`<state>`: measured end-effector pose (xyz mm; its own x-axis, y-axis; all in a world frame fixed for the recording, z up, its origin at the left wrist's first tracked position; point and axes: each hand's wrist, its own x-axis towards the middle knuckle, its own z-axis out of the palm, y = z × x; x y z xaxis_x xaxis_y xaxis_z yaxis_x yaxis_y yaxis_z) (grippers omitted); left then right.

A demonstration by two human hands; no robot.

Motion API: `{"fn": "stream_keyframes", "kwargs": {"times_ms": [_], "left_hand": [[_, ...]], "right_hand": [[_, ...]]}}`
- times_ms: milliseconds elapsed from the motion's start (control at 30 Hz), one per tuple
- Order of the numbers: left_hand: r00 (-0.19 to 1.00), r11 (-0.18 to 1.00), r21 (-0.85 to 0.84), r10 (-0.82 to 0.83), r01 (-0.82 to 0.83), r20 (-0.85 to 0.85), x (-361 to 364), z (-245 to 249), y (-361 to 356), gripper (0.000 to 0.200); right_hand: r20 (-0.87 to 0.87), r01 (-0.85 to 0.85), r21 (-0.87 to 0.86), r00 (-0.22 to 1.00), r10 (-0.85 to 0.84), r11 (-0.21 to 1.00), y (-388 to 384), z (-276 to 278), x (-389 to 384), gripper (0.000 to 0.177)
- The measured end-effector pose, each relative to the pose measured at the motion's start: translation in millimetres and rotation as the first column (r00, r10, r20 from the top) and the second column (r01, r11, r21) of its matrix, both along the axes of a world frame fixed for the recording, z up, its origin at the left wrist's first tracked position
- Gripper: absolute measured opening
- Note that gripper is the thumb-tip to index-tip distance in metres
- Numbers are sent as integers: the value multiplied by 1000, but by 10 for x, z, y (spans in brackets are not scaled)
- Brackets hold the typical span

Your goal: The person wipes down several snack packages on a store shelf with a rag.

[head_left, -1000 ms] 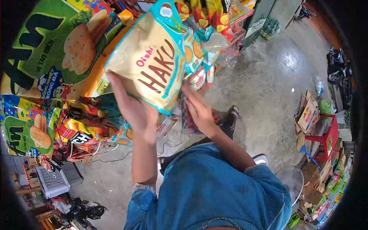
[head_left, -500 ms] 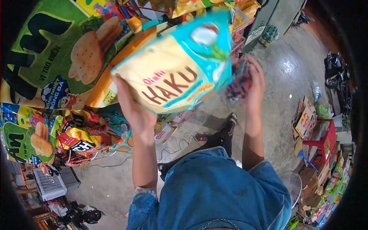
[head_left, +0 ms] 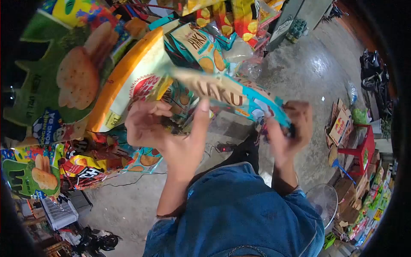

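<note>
A cream and turquoise Haku snack bag (head_left: 222, 91) is tilted nearly edge-on in front of me, blurred by motion. My right hand (head_left: 289, 130) grips its turquoise right end between thumb and fingers. Something small and dark shows in that hand too, too blurred to name. My left hand (head_left: 173, 139) is open below the bag's left end, thumb raised and apart from the bent fingers. The thumb tip overlaps the bag's lower edge; whether it touches cannot be told. Just behind the left hand stands an orange and white snack packet (head_left: 130, 83).
A large green snack bag (head_left: 55, 77) fills the left, with a smaller green one (head_left: 32, 177) below it. More Haku packs (head_left: 199, 43) hang behind. A red stool (head_left: 361, 150), a flattened carton (head_left: 340, 124) and a fan (head_left: 323, 203) stand on the right.
The Haku bag has come down and turned from face-on to nearly edge-on. My left hand has let go of its left end, and my right hand has taken hold of its right end.
</note>
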<state>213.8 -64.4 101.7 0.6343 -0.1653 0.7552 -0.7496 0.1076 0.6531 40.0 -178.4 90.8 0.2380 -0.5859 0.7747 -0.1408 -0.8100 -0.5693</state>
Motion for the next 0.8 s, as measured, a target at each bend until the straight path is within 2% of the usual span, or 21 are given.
{"fn": "stream_keyframes", "kwargs": {"times_ms": [67, 100, 133, 167, 200, 267, 333, 433, 467, 500, 567, 600, 633, 667, 700, 733, 767, 800], "left_hand": [[999, 995, -102, -17, 21, 37, -65, -3, -29, 63], [986, 984, 117, -121, 135, -119, -106, 77, 53, 52], [940, 911, 308, -184, 272, -286, -127, 175, 91, 42], [690, 799, 114, -426, 590, -585, -124, 278, 60, 30], [639, 715, 173, -456, 677, -619, -139, 340, 26, 30], [587, 615, 229, -477, 754, -654, -152, 367, -32, 31], [558, 529, 313, -401, 788, -726, -153, 339, -83, 30], [563, 511, 323, -433, 797, -704, 44, 100, -59, 27], [509, 506, 267, -432, 820, -744, 88, 138, -21, 21], [514, 507, 275, -424, 817, -746, 143, 138, 9, 21], [417, 600, 95, -425, 794, -803, 289, 117, 65, 26], [414, 625, 81, -409, 777, -813, 384, 97, 117, 44], [420, 627, 87, -407, 774, -811, 418, 101, 152, 44], [251, 678, -191, -497, 710, -830, 429, 104, 186, 48], [91, 681, -449, -601, 578, -794, 450, 98, 210, 53], [46, 644, -555, -673, 527, -738, 512, 53, 247, 55], [48, 645, -553, -673, 528, -738, 577, 0, 271, 55], [11, 564, -604, -736, 563, -677, 644, -51, 280, 55]], "right_hand": [[-37, 42, 14, 998, -42, 999, 148, -69, -25, 24], [-63, 81, 24, 995, -79, 996, 205, -113, -32, 22], [-116, 122, -29, 985, -124, 992, 242, -153, -36, 24], [-155, 90, -61, 983, -98, 994, 269, -209, -37, 26], [-176, 44, -128, 982, -67, 991, 300, -255, -13, 27], [-196, 1, -191, 980, -39, 982, 362, -342, 27, 29], [-187, -146, -133, 975, 120, 980, 420, -417, 31, 31], [-100, -189, -38, 978, 185, 981, 426, -462, 122, 30], [-44, -239, 51, 970, 241, 970, 445, -533, 130, 29], [-38, -243, 57, 969, 245, 968, 433, -519, 114, 29], [96, -453, 276, 890, 445, 848, 353, -435, 48, 30], [120, -427, 376, 903, 413, 822, 356, -419, 15, 30], [109, -396, 369, 917, 384, 841, 293, -467, -6, 36], [175, -356, 465, 935, 310, 811, 269, -500, -30, 45], [202, -337, 511, 941, 270, 791, 261, -458, -13, 50], [230, -320, 555, 946, 228, 768, 252, -389, 16, 55], [461, -446, 635, 874, 153, 631, 263, -219, 90, 65], [652, -582, 654, 758, 31, 483, 283, -63, 160, 75]]}}
